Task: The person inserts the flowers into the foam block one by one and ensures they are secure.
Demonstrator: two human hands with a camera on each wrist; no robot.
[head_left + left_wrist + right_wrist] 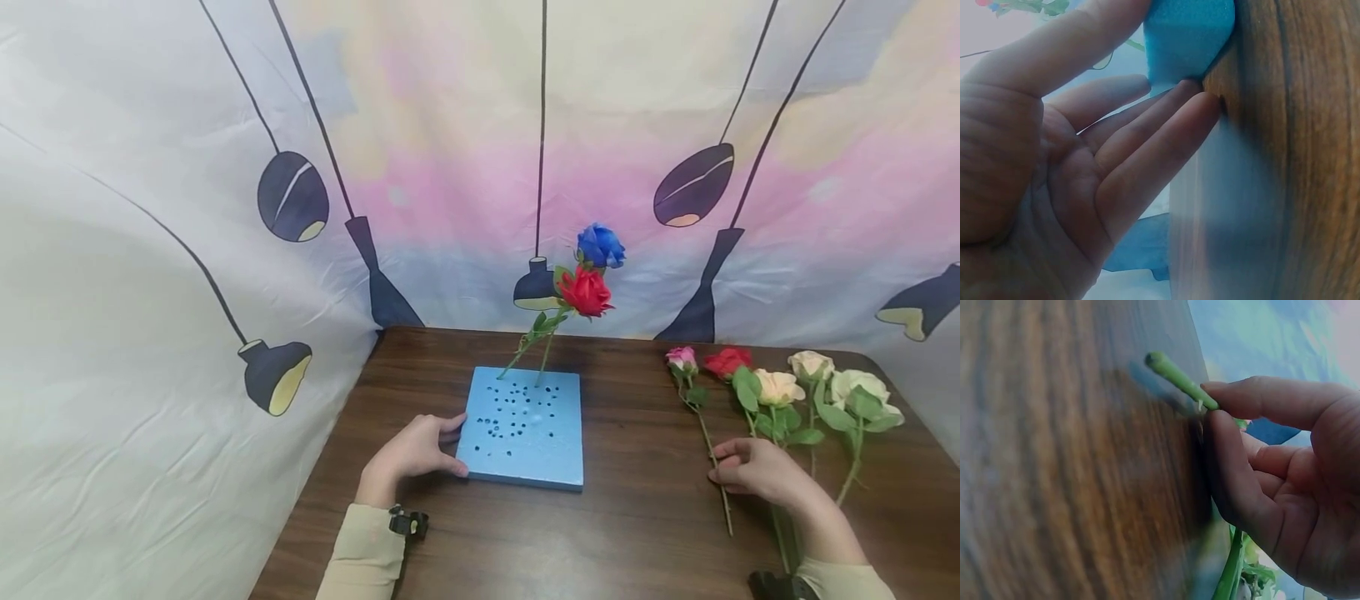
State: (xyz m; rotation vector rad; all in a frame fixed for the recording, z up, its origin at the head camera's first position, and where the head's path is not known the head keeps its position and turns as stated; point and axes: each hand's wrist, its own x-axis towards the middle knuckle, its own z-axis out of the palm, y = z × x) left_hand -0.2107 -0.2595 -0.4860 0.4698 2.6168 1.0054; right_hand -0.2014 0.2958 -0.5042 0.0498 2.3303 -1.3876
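A light blue foam block dotted with small holes lies flat on the table. Rising from its back part on green stems are a red rose and a blue rose, both leaning right. My left hand is at the block's left side, thumb near the front corner, other fingers extended along the edge. Farther right, my right hand pinches the stem of a pink rose between thumb and index finger. In the right wrist view, the cut end of the stem sticks out past the fingertips.
Near my right hand lie a red rose, a peach rose, a cream rose and a pale greenish-white rose. The dark wooden table ends at a hanging cloth printed with lamps.
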